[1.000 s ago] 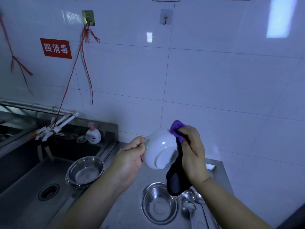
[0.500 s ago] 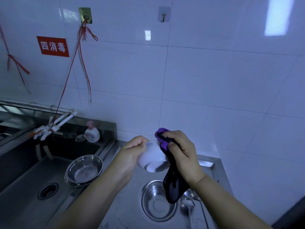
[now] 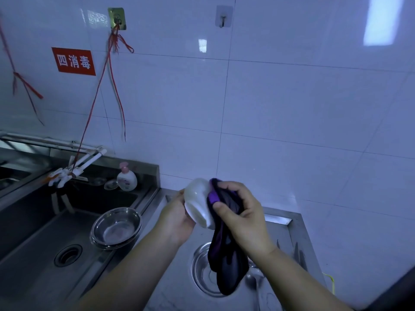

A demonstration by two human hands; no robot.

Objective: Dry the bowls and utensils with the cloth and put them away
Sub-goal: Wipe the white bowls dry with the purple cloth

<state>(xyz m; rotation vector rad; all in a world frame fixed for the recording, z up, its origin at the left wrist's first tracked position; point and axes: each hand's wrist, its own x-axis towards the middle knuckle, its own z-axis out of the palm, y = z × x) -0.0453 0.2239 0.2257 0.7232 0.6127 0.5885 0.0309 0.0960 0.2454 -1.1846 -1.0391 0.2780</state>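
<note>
Here, white bowl (image 3: 198, 204) gripped in left hand (image 3: 177, 221), right hand (image 3: 244, 217) clutching purple cloth (image 3: 226, 261) against it.

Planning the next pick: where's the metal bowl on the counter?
Head view, lower centre: the metal bowl sits on the counter, below the hands, partly behind the hanging cloth, spoons at its right.

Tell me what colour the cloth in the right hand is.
Purple and black, seen in the head view: the cloth.

left hand (image 3: 177, 221): forearm raised, fingers cupped in a grip
right hand (image 3: 243, 215): fingers curled, thumb pinching
</note>
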